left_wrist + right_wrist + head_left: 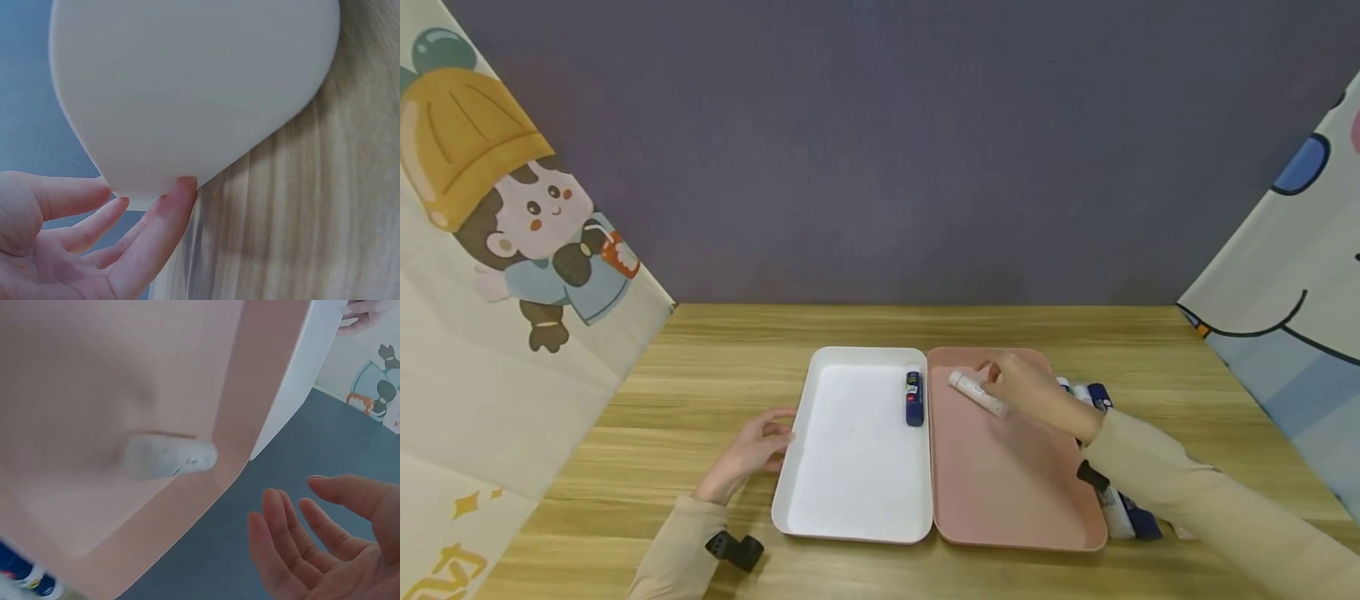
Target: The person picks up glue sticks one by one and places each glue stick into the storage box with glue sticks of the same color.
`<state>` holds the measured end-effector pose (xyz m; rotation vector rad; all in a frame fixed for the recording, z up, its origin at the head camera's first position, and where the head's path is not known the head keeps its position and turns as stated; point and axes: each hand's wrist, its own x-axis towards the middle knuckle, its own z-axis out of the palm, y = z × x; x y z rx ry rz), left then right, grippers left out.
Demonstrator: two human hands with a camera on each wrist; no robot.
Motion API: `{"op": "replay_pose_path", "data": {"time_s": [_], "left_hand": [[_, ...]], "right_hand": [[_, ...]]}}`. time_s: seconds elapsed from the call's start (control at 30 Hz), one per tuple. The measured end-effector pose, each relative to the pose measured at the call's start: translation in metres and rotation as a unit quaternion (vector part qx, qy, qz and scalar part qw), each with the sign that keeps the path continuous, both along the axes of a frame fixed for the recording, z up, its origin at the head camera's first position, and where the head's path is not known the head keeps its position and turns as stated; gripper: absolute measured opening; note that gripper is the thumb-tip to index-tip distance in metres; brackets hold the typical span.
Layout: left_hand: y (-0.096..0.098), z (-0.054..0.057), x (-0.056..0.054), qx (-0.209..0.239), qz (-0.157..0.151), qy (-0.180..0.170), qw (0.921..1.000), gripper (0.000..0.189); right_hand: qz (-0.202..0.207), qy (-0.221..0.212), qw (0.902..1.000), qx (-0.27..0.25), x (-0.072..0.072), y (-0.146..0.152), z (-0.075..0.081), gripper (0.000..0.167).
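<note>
A white glue stick is in the pink tray, close to its far end. My right hand is just beside it; the right wrist view shows the fingers apart from the white glue stick, holding nothing. Inside the white tray, a dark blue glue stick lies along the right wall. My left hand touches the white tray's left outer wall with extended fingertips, also seen against the white tray in the left wrist view.
Several blue and white sticks lie on the wooden table right of the pink tray, partly hidden by my right forearm. The two trays stand side by side. A dark grey panel rises behind the table, with printed cloths at both sides.
</note>
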<state>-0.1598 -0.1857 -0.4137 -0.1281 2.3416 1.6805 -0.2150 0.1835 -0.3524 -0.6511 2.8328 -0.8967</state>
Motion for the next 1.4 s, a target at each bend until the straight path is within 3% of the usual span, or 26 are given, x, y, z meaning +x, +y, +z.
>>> {"op": "replay_pose_path", "data": {"time_s": [0.1, 0.33, 0.73, 1.17, 1.4], "left_hand": [[0.0, 0.0, 0.0, 0.0, 0.001, -0.001, 1.0, 0.04], [0.0, -0.002, -0.001, -0.004, 0.006, -0.001, 1.0, 0.039], [-0.001, -0.001, -0.001, -0.001, -0.002, -0.001, 1.0, 0.04], [0.001, -0.002, -0.001, -0.005, 0.009, -0.002, 0.9999, 0.039], [0.0, -0.001, -0.001, -0.009, 0.003, -0.001, 1.0, 0.039]], "right_hand": [[-0.007, 0.011, 0.9998, 0.014, 0.0, 0.01, 0.0, 0.025], [-0.024, -0.018, 0.9995, 0.003, 0.001, 0.038, -0.001, 0.027], [-0.049, 0.013, 0.9987, 0.003, 0.004, 0.076, -0.007, 0.029], [-0.058, 0.035, 0.9975, 0.02, 0.007, 0.102, -0.017, 0.03], [-0.08, 0.012, 0.9956, 0.047, 0.005, 0.118, -0.021, 0.032]]}}
